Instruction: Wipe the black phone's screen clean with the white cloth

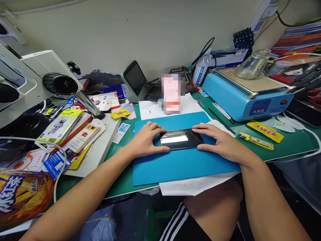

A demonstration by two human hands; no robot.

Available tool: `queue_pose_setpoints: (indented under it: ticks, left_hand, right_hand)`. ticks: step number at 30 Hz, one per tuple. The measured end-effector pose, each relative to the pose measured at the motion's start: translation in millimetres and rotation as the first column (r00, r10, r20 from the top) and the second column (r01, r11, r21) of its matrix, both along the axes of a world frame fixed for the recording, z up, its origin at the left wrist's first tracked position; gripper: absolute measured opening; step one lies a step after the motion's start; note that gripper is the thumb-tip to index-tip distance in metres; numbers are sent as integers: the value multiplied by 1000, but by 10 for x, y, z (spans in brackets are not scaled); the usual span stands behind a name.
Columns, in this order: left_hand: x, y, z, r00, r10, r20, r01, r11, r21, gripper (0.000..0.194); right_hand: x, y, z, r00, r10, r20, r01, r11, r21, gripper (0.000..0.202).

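Observation:
A black phone (pixel 182 138) with a glossy, reflecting screen lies lengthwise from left to right on a blue mat (pixel 173 167). My left hand (pixel 147 140) grips its left end, thumb on the near edge and fingers at the far edge; a ring shows on one finger. At the right end, my right hand (pixel 217 140) holds the phone the same way, with its thumb near the lower corner. White paper (pixel 195 185) sticks out from under the mat's near side, and more paper (pixel 147 109) lies beyond it.
A microscope stand (pixel 86 103) and stacked boxes (pixel 61 129) are on the left. Behind the mat stand a small screen device (pixel 135 80) and a blurred pink object (pixel 172 93). At right are a blue heating machine (pixel 247 95) with a glass jar (pixel 253 65), a black pen-like tool (pixel 220 120) and a yellow cutter (pixel 257 141).

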State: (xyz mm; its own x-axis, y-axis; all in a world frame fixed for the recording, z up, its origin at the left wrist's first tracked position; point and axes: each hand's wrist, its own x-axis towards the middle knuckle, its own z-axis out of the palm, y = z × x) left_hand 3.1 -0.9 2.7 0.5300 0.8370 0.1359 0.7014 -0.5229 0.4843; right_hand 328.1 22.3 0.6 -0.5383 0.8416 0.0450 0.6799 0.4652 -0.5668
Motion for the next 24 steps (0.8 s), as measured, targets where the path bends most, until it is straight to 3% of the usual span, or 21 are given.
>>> queue_pose_setpoints:
  ticks: [18, 22, 24]
  left_hand:
    - [6, -6, -9, 1000, 14, -18, -13, 1000, 9, 67]
    - [8, -3, -3, 1000, 7, -10, -7, 1000, 12, 66]
    - [8, -2, -2, 1000, 4, -6, -4, 1000, 10, 66]
  right_hand:
    - [-12, -32, 27, 999, -24, 37, 25, 1000, -16, 69]
    - [-2, -56, 7, 993, -105, -59, 100, 991, -87, 90]
    - [3, -53, -18, 983, -128, -128, 113, 987, -114, 84]
